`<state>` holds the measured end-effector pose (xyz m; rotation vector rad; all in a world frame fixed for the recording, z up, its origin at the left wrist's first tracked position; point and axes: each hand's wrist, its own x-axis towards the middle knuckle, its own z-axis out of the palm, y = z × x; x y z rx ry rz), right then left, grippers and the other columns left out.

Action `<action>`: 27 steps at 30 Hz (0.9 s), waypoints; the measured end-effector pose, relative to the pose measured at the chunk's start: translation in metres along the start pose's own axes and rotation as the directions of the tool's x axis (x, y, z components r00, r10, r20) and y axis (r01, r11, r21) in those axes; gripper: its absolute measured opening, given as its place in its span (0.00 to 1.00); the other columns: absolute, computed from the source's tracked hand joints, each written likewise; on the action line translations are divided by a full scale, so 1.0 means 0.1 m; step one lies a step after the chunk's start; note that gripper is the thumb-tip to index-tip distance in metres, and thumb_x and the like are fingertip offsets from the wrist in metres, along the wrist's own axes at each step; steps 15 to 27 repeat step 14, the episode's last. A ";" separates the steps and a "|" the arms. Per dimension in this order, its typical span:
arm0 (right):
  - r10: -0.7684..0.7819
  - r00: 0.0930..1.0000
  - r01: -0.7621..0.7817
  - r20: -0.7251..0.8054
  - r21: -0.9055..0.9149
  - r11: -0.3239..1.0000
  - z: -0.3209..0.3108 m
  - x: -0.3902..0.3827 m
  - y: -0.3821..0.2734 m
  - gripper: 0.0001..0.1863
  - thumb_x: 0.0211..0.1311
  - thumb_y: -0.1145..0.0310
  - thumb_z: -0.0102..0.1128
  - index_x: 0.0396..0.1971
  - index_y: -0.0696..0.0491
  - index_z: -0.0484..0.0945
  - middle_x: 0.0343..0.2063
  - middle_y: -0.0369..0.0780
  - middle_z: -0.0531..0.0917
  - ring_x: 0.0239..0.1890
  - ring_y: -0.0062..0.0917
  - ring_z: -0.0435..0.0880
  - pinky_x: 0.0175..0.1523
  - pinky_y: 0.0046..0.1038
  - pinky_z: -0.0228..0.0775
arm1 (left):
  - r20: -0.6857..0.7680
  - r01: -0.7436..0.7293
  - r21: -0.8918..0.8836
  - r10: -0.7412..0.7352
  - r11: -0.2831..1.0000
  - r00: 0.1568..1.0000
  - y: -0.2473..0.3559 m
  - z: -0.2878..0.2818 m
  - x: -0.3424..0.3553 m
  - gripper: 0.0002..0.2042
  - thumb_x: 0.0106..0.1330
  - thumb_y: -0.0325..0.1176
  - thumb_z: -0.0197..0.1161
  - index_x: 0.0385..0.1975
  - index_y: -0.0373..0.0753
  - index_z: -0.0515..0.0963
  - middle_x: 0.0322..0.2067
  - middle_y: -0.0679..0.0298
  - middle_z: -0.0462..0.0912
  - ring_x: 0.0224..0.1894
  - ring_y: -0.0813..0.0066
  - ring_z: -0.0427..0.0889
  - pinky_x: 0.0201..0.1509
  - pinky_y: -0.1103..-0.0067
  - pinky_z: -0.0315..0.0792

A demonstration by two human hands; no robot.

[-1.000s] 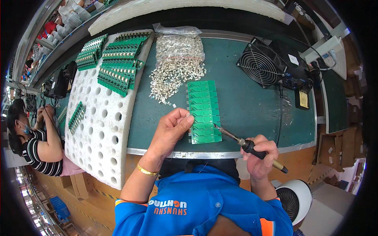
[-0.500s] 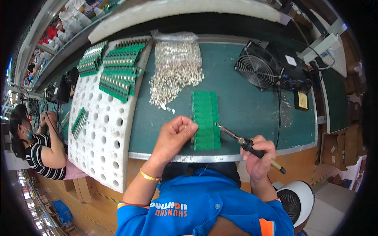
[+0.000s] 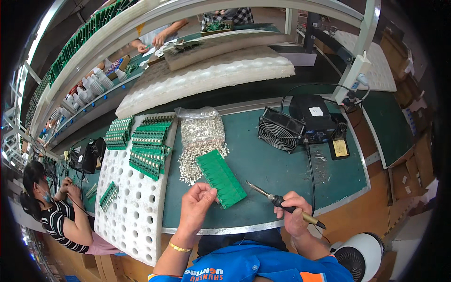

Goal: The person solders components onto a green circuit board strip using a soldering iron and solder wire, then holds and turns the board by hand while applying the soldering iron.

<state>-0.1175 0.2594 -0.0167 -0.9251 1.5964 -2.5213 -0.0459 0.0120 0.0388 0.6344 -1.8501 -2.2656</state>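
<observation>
My left hand (image 3: 198, 205) pinches the lower left edge of a green circuit board panel (image 3: 221, 179), which lies slanted over the green work table. Held in my right hand (image 3: 296, 214) is a soldering iron (image 3: 277, 201) with a black grip, its tip pointing up and left, a short gap to the right of the panel. Beyond the panel, small white connectors (image 3: 191, 164) spill from a clear plastic bag (image 3: 203, 128). To the left, stacked green boards with white parts (image 3: 146, 157) rest on a white foam slab (image 3: 134, 211) full of round holes.
A black fan (image 3: 280, 131) stands at the back right beside a black soldering station (image 3: 310, 115). An iron stand with a yellow sponge (image 3: 340, 148) sits right of it. The station's cable (image 3: 311, 174) runs down the table. A co-worker (image 3: 63, 211) sits at the left.
The panel has turned so its top leans left, toward the connectors. My left hand still pinches it and my right still holds the iron. The view has tilted up, showing more of the far side.
</observation>
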 end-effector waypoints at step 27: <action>-0.061 0.995 0.063 -0.078 0.021 0.998 -0.16 0.10 -0.08 0.23 0.73 0.50 0.49 0.40 0.58 0.76 0.26 0.42 0.74 0.23 0.24 0.76 0.30 0.29 0.73 | -0.292 -0.261 -0.260 0.182 0.930 0.939 1.11 0.01 0.85 0.07 0.69 0.37 0.63 0.35 0.43 0.73 0.23 0.75 0.76 0.11 0.92 0.56 0.12 0.88 0.48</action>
